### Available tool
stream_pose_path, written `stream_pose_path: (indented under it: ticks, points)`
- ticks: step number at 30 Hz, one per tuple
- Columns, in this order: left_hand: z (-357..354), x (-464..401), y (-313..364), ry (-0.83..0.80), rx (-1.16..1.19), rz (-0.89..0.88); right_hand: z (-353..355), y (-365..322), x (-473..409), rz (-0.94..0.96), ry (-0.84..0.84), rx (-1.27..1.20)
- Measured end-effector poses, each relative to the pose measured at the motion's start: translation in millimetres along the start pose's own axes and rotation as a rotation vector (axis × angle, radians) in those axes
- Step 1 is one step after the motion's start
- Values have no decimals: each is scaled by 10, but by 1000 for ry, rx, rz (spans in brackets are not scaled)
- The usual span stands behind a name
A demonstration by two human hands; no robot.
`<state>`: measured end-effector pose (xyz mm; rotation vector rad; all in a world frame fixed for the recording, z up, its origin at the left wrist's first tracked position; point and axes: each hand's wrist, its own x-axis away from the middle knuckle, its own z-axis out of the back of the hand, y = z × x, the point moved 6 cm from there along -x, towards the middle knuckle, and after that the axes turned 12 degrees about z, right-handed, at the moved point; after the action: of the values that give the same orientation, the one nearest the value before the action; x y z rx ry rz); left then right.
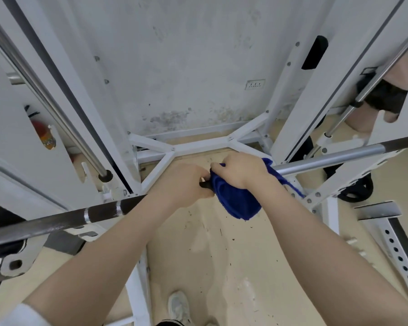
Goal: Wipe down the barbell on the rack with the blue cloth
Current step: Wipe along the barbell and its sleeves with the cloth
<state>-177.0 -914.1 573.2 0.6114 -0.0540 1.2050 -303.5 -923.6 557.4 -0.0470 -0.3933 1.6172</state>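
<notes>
**A:** Looking down from the head camera, we had the barbell [327, 158] lying across the white rack [316, 198], running from lower left to upper right, dark knurled stretches at either end and bare bright steel right of the middle.

**B:** And the blue cloth [236, 198] sat right on that middle stretch, bunched over the bar, a fold hanging below.

**A:** The right hand [239, 171] was curled over the cloth from above, fingers pinching a fold at its left edge. The left hand [186, 184] was wrapped around the bar just beside it, touching the cloth's edge.

**B:** Whether the left fingers also caught some cloth I couldn't tell; the knuckles hid that.

**A:** Handling, then. That bar read as stiff and heavy, seated on the rack, so I'd judge it wasn't going anywhere under a wipe.

**B:** Agreed. The smooth steel would likely let the cloth slide easily; the dark knurling probably dragged and snagged the fibres.

**A:** The cloth itself looked soft, thick and limp, so it needed wrapping round the bar and squeezing, not dabbing.

**B:** Best hold, I'd say: palm over the top, fingers closing underneath, the other hand steadying the bar alongside.
</notes>
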Motion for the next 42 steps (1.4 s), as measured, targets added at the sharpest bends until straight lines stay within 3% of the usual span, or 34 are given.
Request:
stream_pose_path:
  ticks: [3, 5, 9, 13, 17, 22, 24, 27, 29, 33, 35, 39, 42]
  points:
    - [7, -18, -18, -20, 20, -5, -7, -75, 365, 150, 490, 237]
    - [6, -21, -16, -31, 25, -9, -161, -48, 591, 275, 687, 265]
    - [-6, -32, -2, -48, -12, -22, -480, 78, 752, 298, 788, 285]
    - [-9, -45, 8, -46, -60, -63, -373, 55, 692, 295, 830, 297]
    - [-18, -63, -16, -40, -47, -109, -16, -27, 481, 192, 696, 287]
    - [-24, -57, -24, -22, -30, -121, 12, 122, -14, -49, -76, 59]
    - [-17, -47, -15, -15, -55, -126, -57, 149, -109, -110, -283, -85]
    - [-4, -55, -13, -20, -72, -126, -97, 166, -130, -192, -329, -204]
    - [-18, -70, -27, -42, -54, -110, -51, 133, -118, -99, -200, -76]
    - [-28, -86, -46, -61, -35, -66, 58, 12, 296, 161, 439, 157]
    - [-22, -76, -28, -69, -37, -54, -89, 32, 550, 370, 589, 266]
    - [-13, -30, 9, -42, -51, -12, -305, 257, 737, 526, 681, 485]
    - [-13, 32, 81, 62, -174, 14, -152, 266, 601, 482, 584, 505]
